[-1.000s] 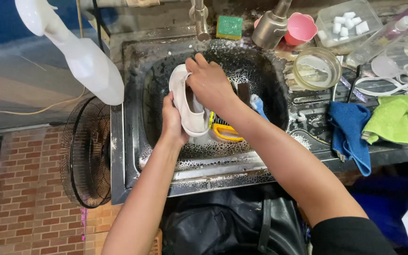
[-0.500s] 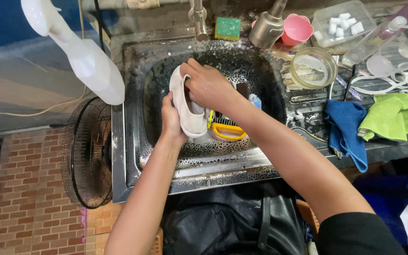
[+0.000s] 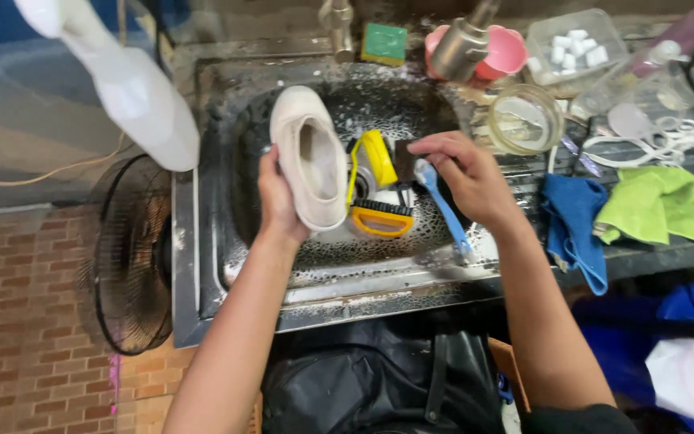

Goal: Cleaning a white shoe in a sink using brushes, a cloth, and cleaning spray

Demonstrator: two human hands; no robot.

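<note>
My left hand [image 3: 278, 195] grips a white slip-on shoe [image 3: 310, 157] by its side and holds it opening-up over the soapy metal sink [image 3: 202, 249]. My right hand [image 3: 465, 174] hovers over the right part of the basin, out of the shoe. Its fingers are loosely curled, their tips next to a dark block [image 3: 404, 154] and the head of a blue-handled brush [image 3: 444, 210]. It grips nothing that I can make out. A yellow scrub brush [image 3: 381, 218] with black bristles lies in the basin below the shoe.
A white spray bottle [image 3: 134, 92] hangs at the upper left above a black fan guard [image 3: 126, 257]. Behind the sink are a faucet [image 3: 336, 24], green sponge [image 3: 385, 42] and pink cup [image 3: 510, 53]. A glass bowl [image 3: 527, 120], blue cloth [image 3: 577, 221] and green cloth [image 3: 662, 205] lie right.
My right hand has come out of the shoe and moved right, toward the brushes. My left hand has raised and turned the shoe so its opening faces up.
</note>
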